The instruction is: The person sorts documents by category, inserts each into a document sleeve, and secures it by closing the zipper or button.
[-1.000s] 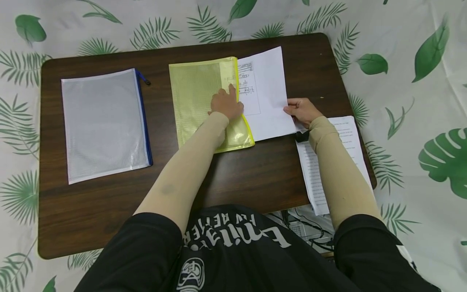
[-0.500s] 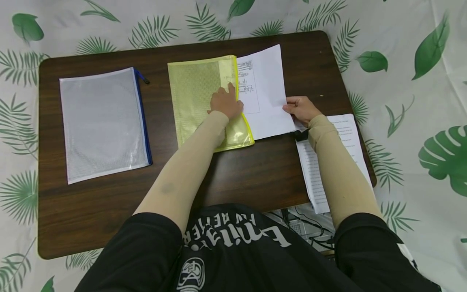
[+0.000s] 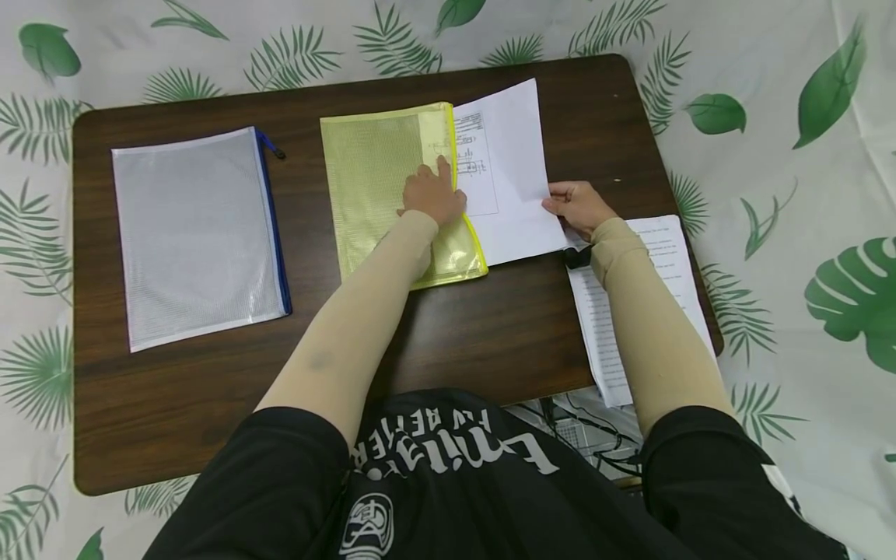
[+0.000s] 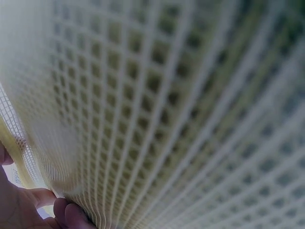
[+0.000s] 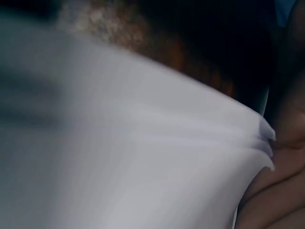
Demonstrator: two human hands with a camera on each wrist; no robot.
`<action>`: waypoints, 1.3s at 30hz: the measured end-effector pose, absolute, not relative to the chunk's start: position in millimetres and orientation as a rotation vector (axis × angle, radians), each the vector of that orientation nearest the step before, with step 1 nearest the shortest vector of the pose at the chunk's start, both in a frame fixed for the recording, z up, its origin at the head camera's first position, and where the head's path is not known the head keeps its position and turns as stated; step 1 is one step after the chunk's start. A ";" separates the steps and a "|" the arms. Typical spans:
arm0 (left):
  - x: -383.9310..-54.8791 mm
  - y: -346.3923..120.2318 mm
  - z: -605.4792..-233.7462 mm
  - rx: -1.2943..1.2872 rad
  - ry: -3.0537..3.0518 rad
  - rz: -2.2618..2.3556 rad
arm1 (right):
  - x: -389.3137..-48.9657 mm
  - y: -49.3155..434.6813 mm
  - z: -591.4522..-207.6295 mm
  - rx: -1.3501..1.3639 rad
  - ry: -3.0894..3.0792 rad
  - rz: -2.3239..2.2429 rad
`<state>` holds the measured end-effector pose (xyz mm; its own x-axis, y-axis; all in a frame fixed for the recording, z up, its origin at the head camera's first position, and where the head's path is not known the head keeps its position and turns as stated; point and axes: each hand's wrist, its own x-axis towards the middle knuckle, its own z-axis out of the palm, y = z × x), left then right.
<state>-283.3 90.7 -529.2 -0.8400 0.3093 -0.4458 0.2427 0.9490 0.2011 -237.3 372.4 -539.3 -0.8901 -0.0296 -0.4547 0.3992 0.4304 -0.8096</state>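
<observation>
A yellow mesh zip pouch (image 3: pixel 371 171) lies mid-table in the head view. My left hand (image 3: pixel 432 194) is at its right edge, one finger stretched along the yellow zip edge. In the left wrist view, curled fingers (image 4: pixel 76 217) pinch the mesh, which ripples beside them. White paper (image 3: pixel 514 171) with a printed diagram sticks out of the pouch's right side; its left part is inside. My right hand (image 3: pixel 579 208) holds the paper's right edge between thumb and fingers. Close up in the right wrist view, the paper (image 5: pixel 157 138) bends toward the palm.
A clear mesh pouch (image 3: pixel 196 241) with a blue zip lies on the left of the brown table (image 3: pixel 518 342). Stapled-looking text pages (image 3: pixel 602 334) lie at the right, partly under my right forearm and overhanging the front edge. Cables (image 3: pixel 609 451) show below.
The head view has shifted slightly, so everything sits a little higher. Both hands, the paper and the yellow pouch keep the same places relative to each other.
</observation>
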 end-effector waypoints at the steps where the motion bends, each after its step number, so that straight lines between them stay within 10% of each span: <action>1: -283.2 90.9 -529.1 0.393 2.613 0.188 | -237.3 372.7 -539.5 0.310 2.284 -1.461; 39: -283.7 89.8 -526.5 0.392 2.617 0.175 | -240.7 366.0 -542.7 0.317 2.230 -1.565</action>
